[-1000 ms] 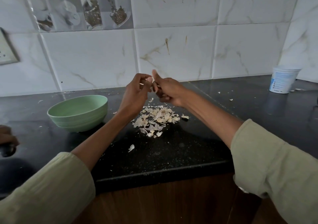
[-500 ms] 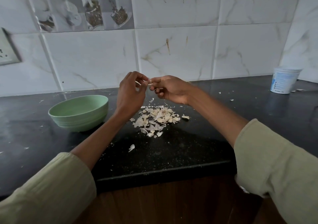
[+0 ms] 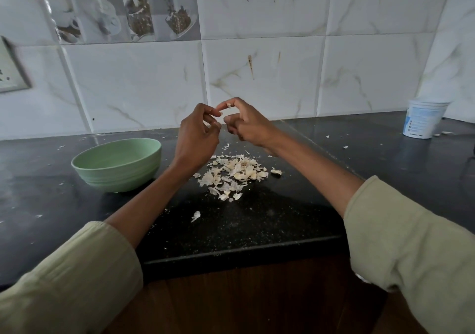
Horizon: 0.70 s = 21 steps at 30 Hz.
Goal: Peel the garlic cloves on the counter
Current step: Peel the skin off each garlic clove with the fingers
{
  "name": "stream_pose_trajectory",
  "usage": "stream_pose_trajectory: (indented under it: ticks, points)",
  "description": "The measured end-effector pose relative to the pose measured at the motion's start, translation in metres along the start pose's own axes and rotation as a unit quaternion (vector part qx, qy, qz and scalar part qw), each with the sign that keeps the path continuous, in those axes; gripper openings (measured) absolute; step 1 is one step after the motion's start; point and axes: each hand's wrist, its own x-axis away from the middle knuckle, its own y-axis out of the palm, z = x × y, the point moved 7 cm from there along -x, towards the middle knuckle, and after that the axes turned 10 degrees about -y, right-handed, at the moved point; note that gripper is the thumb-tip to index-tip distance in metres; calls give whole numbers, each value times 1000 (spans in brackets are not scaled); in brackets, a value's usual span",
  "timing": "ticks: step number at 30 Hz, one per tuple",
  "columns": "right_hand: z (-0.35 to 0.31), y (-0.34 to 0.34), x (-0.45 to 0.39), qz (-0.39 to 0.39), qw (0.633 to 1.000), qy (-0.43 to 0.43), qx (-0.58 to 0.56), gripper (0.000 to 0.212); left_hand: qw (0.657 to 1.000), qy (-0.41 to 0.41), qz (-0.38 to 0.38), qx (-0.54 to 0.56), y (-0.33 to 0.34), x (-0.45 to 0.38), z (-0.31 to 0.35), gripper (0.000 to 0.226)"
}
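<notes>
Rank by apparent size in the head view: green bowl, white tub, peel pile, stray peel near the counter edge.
1. green bowl
2. peel pile, which spreads nearly as wide but lies flat
3. white tub, which stands farther back, so its true rank is unsure
4. stray peel

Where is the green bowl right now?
In the head view, the green bowl sits on the black counter at the person's left, just left of the left hand and the garlic peel pile.

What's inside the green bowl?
Only the far inner wall of the bowl shows, bare green. The near rim hides the bottom, so peeled cloves there can't be ruled out.
</notes>
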Motion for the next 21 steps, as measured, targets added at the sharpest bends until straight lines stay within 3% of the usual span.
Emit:
stream_pose_trajectory:
  ticks: [6,12,17,21]
  points:
    - [8,-6,0,59,987,62,-138,34,999,29,-26,1,6,6,12,24]
    - [19,-7,5,126,949,135,-255,43,998,55,-10,12,3,11,19,37]
    - [33,2,10,168,851,240,-435,47,997,78,-7,-13,4,12,24,29]
    - [41,7,7,194,810,265,-485,47,995,96,9,-42,4,11,25,9]
